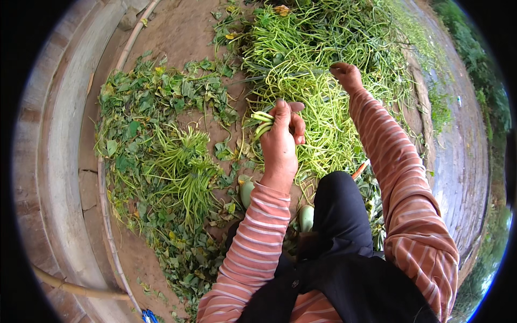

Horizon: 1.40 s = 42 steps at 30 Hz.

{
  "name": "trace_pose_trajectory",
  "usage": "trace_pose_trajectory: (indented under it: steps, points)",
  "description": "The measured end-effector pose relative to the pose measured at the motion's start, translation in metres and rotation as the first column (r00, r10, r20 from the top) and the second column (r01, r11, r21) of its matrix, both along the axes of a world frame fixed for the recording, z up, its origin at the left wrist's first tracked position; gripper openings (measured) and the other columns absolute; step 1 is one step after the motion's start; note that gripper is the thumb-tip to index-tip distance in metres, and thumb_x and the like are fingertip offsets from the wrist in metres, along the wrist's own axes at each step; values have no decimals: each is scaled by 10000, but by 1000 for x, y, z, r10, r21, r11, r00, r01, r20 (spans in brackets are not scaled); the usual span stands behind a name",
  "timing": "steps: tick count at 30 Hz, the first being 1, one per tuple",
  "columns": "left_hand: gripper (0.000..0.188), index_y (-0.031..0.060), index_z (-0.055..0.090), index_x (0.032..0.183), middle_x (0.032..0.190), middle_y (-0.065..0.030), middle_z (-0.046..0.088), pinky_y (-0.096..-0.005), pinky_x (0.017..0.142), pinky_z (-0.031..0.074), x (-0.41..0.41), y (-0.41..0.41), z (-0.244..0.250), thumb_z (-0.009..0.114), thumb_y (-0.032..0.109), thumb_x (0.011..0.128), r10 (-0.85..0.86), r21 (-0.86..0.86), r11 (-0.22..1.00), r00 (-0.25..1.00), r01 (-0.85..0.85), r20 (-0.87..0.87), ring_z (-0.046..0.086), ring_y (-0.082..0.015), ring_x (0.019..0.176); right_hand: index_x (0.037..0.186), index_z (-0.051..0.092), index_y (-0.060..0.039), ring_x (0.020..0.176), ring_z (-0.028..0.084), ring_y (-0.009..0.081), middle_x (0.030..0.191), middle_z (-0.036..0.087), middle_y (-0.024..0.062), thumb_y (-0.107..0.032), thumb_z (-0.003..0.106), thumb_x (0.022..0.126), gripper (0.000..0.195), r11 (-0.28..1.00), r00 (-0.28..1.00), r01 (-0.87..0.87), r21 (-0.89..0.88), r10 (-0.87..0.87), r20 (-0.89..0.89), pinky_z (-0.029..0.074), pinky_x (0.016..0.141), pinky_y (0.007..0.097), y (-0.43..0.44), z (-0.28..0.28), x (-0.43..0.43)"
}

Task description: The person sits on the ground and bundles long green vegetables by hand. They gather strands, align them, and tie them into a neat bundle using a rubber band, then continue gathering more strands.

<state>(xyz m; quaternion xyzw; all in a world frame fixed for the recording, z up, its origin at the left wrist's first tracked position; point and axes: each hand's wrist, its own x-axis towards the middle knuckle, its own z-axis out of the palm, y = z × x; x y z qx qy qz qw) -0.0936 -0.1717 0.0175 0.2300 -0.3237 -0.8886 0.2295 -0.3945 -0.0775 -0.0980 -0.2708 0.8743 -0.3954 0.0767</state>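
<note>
My left hand [283,131] is closed around a few thick green stalks [262,122], whose cut-looking ends poke out to the left. Beneath and beyond it spreads a large heap of long, thin green stalks [319,113], probably stripped leaf stems. At the far side of this heap, my right hand [348,76] reaches out with its fingers bent together. Whether a stalk is pinched between those fingertips is hidden. To the left lie tied-looking bunches of stalks [190,161] on a bed of loose, wilted green leaves [129,129].
Pale green shoes [306,218] show beside my dark-trousered knee [343,210]. An orange-red rod [360,169] lies right of the knee. A bamboo pole [111,234] and a concrete ledge [66,133] run along the left. Wet paving [460,133] borders the right, with bushes beyond.
</note>
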Motion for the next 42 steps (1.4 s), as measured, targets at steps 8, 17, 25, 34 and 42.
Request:
trace_pose_trajectory:
  steps: [8, 17, 25, 34, 42]
  points:
    - [449, -47, 513, 978, 614, -42, 531, -206, 478, 387, 4, -2, -6, 462, 392, 893, -31, -87, 996, 999, 30, -10, 450, -96, 498, 807, 703, -177, 664, 623, 194, 755, 662, 43, -243, 672, 694, 134, 868, 951, -180, 464, 274, -143, 503, 655, 307, 5, 39, 34]
    - [395, -8, 552, 963, 659, -36, 586, -190, 511, 419, 7, -5, -5, 448, 369, 906, -45, -82, 996, 999, 46, 16, 514, -78, 528, 824, 641, -43, 550, 526, 85, 656, 595, 9, -152, 653, 776, 120, 989, 803, -142, 48, 87, 590, 421, 518, 217, 0, 34, 63]
    - [411, 3, 514, 1112, 973, -88, 601, -258, 767, 458, -1, 4, -5, 479, 352, 896, -70, -168, 983, 998, 69, -2, 577, -135, 869, 836, 627, -23, 658, 524, 63, 706, 587, -14, -112, 637, 794, 100, 845, 735, -324, -425, 507, 449, 437, 615, 213, 6, 138, 154]
    - [482, -34, 428, 1203, 1079, -113, 557, -288, 839, 437, -3, 5, -1, 477, 336, 897, -99, -129, 989, 980, 77, -175, 541, -159, 964, 827, 597, -4, 826, 580, 137, 963, 619, 79, -30, 673, 726, 129, 728, 763, -436, -529, 611, 213, 457, 766, 278, 9, 143, 197]
    - [509, -37, 407, 1223, 1132, -134, 528, -301, 900, 395, -4, 3, -4, 458, 352, 899, -138, -89, 989, 952, 117, -273, 504, -180, 1034, 818, 625, -31, 777, 573, 181, 810, 602, 57, -17, 695, 682, 153, 740, 802, -595, -315, 575, -162, 456, 725, 286, 6, 144, 196]
